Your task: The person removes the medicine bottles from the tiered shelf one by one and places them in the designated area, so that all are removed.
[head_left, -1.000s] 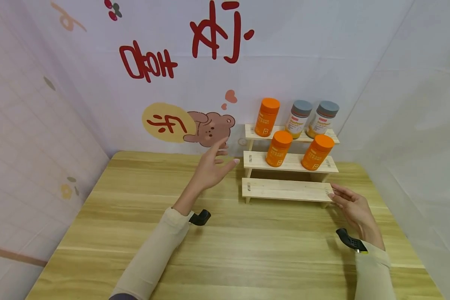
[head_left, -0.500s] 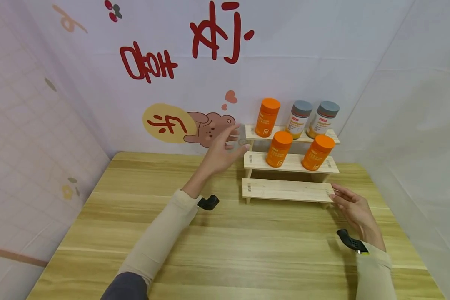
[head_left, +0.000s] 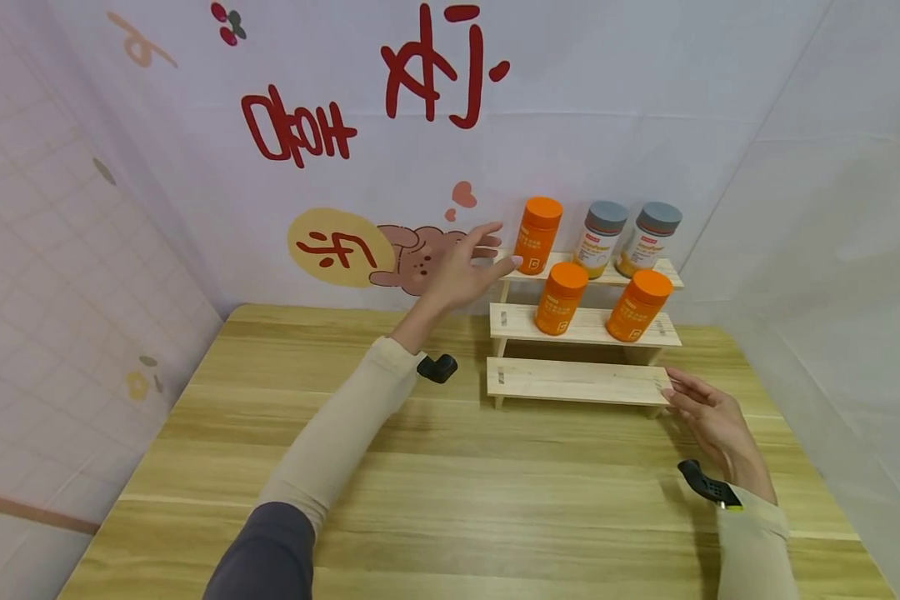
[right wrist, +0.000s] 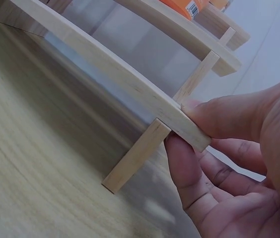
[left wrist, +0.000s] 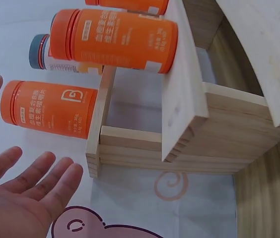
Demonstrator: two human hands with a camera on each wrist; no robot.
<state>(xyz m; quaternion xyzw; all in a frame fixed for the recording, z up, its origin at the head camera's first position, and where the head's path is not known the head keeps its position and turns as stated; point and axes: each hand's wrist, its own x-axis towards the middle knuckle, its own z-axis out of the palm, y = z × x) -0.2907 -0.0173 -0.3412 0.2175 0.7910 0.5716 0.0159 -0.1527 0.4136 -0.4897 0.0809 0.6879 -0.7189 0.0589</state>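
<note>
From where I stand, the left grip [head_left: 465,271] is released: its fingers are spread, the thumb set well apart from them, and it holds nothing. It is positioned at the left end of the top tier, just beside the upper orange bottle [head_left: 537,237]; the left wrist view shows a gap between fingers and bottle. The right grip [head_left: 712,421] is closed in a pinch on the right end of the lowest board [right wrist: 120,82], thumb on the upper face, index finger beneath, near the leg. That board belongs to a three-tier wooden stand [head_left: 596,323] seated on the surface [head_left: 450,483]. Two grey-capped bottles [head_left: 600,242] share the top tier, right of the upper orange bottle. The middle tier carries two further orange bottles [head_left: 561,300], upright and apart.
</note>
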